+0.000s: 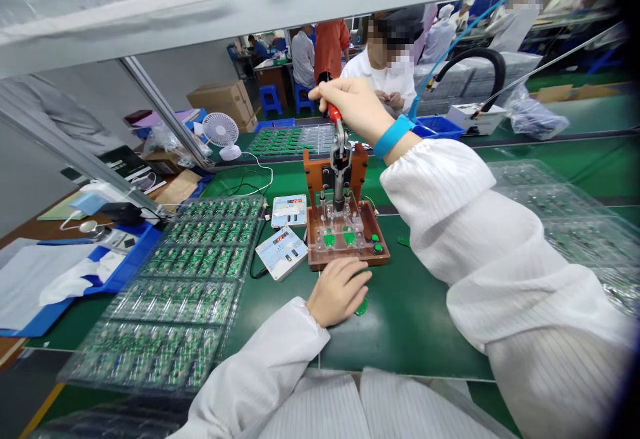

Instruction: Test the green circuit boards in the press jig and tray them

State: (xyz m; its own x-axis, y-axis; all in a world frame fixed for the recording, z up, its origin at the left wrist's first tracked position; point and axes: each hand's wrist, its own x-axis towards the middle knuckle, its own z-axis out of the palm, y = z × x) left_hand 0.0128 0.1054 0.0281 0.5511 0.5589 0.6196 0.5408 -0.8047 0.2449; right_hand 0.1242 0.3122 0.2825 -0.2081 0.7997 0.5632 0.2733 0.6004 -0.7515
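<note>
My right hand (359, 104), with a blue wrist strap (393, 136), is closed round the red handle (334, 113) of a toggle clamp (341, 152). The clamp sits on an orange-brown test fixture (314, 216), its handle upright. Under the clamp, a clear plate (320, 239) shows two small green boards (349, 236). At the fixture's front edge rests my left hand (340, 291), palm down with fingers apart. A green circuit board (363, 306) lies partly hidden beside and beneath its fingers. Two green buttons (377, 248) are on the fixture's right side.
Clear trays of circuit boards (175, 279) fill the left; more trays (565, 219) lie right. Two white meters (283, 253) stand beside the fixture. A small green piece (403, 242) lies right of it. Behind are a fan (221, 131) and a seated co-worker (360, 69). A shelf beam (280, 16) crosses overhead.
</note>
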